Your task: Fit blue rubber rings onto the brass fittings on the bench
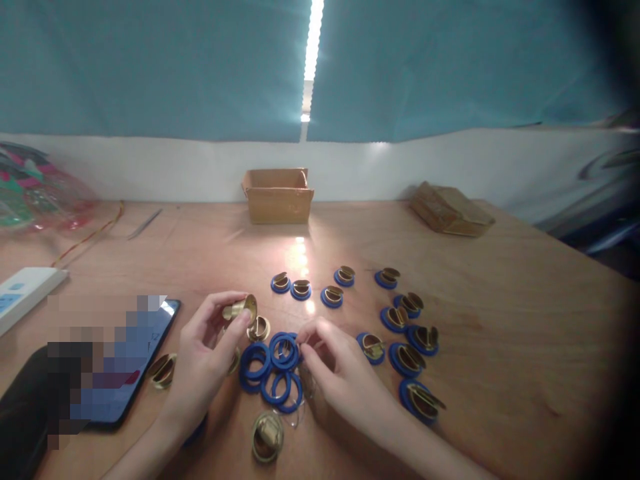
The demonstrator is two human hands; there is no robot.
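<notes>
In my left hand [207,350] a brass-coloured round fitting [250,307] is gripped between thumb and fingers, tilted on its side. My right hand [343,363] pinches at the edge of a small pile of blue rings [255,363]; what its fingertips hold, if anything, I cannot make out. Thin clear or wire-like loops [297,419] lie beside the rings, partly under my right hand. A loose brass fitting [259,328] lies just behind the pile, another brass fitting [267,437] in front of it. One more brass fitting [163,371] sits left of my left wrist.
Several brass fittings seated in blue rings [407,360] are spread to the right and behind. A cardboard box [279,205] and a brown package [450,210] stand at the back. Left are a phone [135,373], a dark object [30,400] and a white power strip [30,290].
</notes>
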